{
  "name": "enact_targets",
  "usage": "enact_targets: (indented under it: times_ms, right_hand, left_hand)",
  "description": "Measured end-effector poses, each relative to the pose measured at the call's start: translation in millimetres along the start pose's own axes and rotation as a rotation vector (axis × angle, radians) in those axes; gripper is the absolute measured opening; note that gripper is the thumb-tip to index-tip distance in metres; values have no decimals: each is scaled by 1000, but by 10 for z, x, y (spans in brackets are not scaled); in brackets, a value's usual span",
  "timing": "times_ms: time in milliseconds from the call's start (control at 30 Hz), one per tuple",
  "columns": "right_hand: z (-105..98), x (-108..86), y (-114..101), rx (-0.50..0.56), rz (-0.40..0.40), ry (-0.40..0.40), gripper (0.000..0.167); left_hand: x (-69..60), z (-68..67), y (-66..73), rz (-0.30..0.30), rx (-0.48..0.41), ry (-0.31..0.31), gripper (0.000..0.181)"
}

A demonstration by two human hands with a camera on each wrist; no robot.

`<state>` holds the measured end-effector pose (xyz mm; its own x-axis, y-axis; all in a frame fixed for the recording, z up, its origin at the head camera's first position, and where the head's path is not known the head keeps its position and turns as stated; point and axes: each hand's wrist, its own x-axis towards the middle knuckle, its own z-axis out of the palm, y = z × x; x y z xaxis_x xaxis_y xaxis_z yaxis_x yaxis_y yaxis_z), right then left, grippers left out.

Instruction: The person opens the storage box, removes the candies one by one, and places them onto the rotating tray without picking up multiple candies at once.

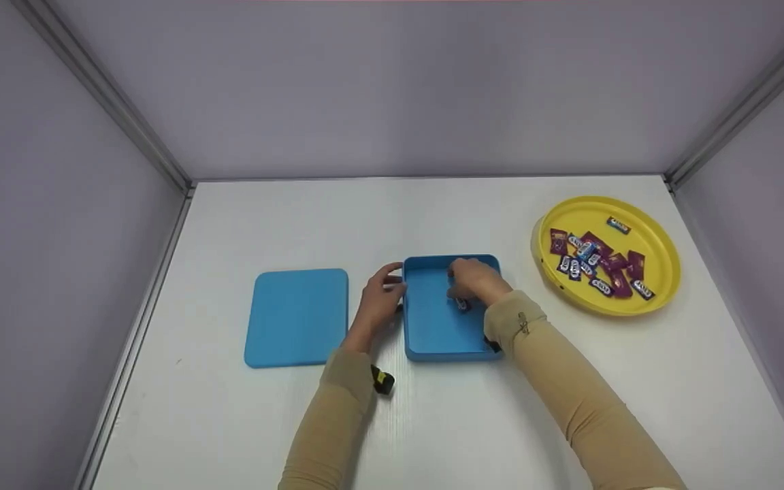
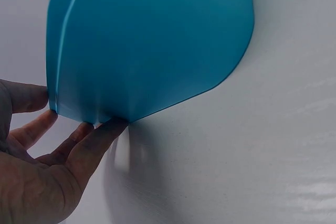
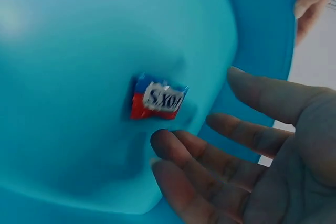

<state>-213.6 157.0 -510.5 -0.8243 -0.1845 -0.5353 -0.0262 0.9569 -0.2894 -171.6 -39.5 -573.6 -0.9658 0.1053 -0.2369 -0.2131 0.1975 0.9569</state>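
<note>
A small wrapped candy [image 3: 160, 98], red and blue with a white label, lies on the floor of the blue box [image 1: 426, 355]. My right hand [image 1: 477, 280] reaches down into that box. In the right wrist view its fingers are spread, and a small gap parts their fingertips [image 3: 167, 142] from the candy. Outside the box's left wall, my left hand [image 1: 380, 299] touches the wall with its fingertips. The left wrist view shows these extended fingers [image 2: 94, 145] against the blue wall, with nothing else in the hand.
A flat blue lid [image 1: 298, 317] lies on the white table [image 1: 283, 435], left of the box. To the right stands a round yellow tray [image 1: 671, 272] holding several wrapped candies [image 1: 589, 253]. Grey panels [image 1: 392, 88] enclose the table at the back and sides.
</note>
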Motion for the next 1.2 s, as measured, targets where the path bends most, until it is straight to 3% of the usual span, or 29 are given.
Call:
enact_targets:
  times_ms: [267,867,1200]
  right_hand:
    - [-1,80,4,-108,29,14,18]
    - [97,67,-85,-189,28,101,20]
    - [85,92,-63,-190,29,69,19]
  left_hand:
    - [20,1,-11,27,29,14,45]
    - [14,3,-20,26,13,8,44]
    - [22,0,-19,40,12,0,45]
